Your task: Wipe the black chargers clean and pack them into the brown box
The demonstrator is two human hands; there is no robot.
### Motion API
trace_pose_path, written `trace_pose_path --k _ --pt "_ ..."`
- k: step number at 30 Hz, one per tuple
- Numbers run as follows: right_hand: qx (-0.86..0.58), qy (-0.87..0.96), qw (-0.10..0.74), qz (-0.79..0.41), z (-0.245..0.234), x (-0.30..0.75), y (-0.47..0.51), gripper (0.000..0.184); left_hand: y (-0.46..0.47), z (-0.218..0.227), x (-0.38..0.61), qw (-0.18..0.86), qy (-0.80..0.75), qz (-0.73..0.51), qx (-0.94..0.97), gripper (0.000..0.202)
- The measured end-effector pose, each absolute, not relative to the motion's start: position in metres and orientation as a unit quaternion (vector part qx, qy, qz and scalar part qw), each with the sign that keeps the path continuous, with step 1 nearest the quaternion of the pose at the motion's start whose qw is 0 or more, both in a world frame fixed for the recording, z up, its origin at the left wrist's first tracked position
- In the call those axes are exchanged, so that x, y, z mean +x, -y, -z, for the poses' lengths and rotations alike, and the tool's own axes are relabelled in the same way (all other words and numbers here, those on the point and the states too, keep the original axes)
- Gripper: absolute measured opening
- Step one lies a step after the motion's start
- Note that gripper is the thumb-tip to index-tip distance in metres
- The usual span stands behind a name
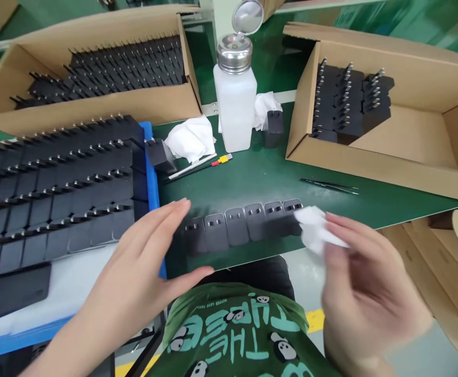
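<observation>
**Six black plastic two-pin adapters (237, 233) in a row before me**

Far left, a blue-rimmed tray (152, 175) holds many more; behind, a brown cardboard box (134, 107) is packed with them. My left hand (150, 246), thumb and fingers spread wide, hovers near the row's left end on the green table (260, 180). Centrally: my green printed shirt (235, 318), "THE" legible, and a white plastic bottle (236, 107), metal lid (248, 18) raised. My right hand (370, 283) pinches a crumpled white tissue (313, 228) at the row's right end. A second cardboard box (382, 174) is part-filled with adapters.
</observation>
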State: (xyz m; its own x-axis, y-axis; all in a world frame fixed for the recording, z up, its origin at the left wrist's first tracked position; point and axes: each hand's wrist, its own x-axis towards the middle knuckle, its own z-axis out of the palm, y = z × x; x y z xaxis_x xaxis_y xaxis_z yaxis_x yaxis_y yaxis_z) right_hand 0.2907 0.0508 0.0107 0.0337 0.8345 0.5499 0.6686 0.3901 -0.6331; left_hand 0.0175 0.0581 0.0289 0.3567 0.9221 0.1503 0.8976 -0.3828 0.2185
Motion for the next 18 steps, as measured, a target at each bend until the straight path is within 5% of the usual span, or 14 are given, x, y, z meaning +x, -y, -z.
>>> trace_pose_path --k 5,10,13,18 --pt "-0.52 0.782 0.342 0.006 0.006 0.259 -0.066 0.05 -0.097 -0.026 0.058 0.043 -0.462 -0.102 0.88 0.09" --pt "-0.513 0.821 0.249 0.018 0.016 0.259 -0.071 0.054 -0.116 -0.018 0.078 0.113 -0.442 -0.087 0.886 0.046" --pt "-0.462 0.857 0.222 -0.054 0.001 0.271 -0.066 0.052 -0.116 -0.015 0.079 0.112 -0.464 -0.087 0.874 0.04" --pt "-0.408 0.85 0.257 -0.211 -0.024 0.295 -0.056 0.044 -0.107 -0.023 0.068 0.076 -0.453 -0.113 0.881 0.074"
